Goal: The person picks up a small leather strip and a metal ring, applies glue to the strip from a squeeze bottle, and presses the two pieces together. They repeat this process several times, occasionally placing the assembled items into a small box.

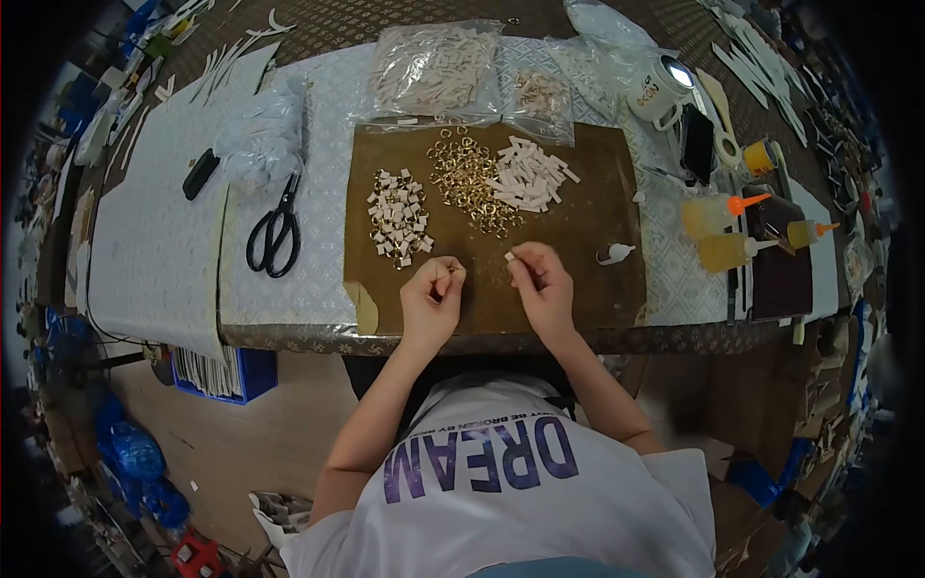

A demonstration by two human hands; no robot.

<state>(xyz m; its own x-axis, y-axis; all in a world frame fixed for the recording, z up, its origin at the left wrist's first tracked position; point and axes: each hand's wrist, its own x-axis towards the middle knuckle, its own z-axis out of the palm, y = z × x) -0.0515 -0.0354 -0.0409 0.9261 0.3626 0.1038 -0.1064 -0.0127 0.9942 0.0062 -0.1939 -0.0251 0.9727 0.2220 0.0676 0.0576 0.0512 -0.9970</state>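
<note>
Over the front of the brown mat (597,193), my left hand (431,303) is closed in a pinch on a small gold metal ring (452,271), mostly covered by the fingertips. My right hand (545,294) pinches a short white strip (510,256), its end showing past the thumb and finger. The hands are apart. Beyond them lie a pile of loose gold rings (467,183) and, touching it on the right, a heap of white strips (535,175). To the left is a group of rings with white strips wrapped on them (398,220).
Black scissors (275,231) lie left of the mat. A small white-capped bottle (615,253) rests on its right side. Glue bottles (708,217), a phone (696,144) and a white mug (660,91) stand farther right. Plastic bags of pieces (436,72) lie at the back.
</note>
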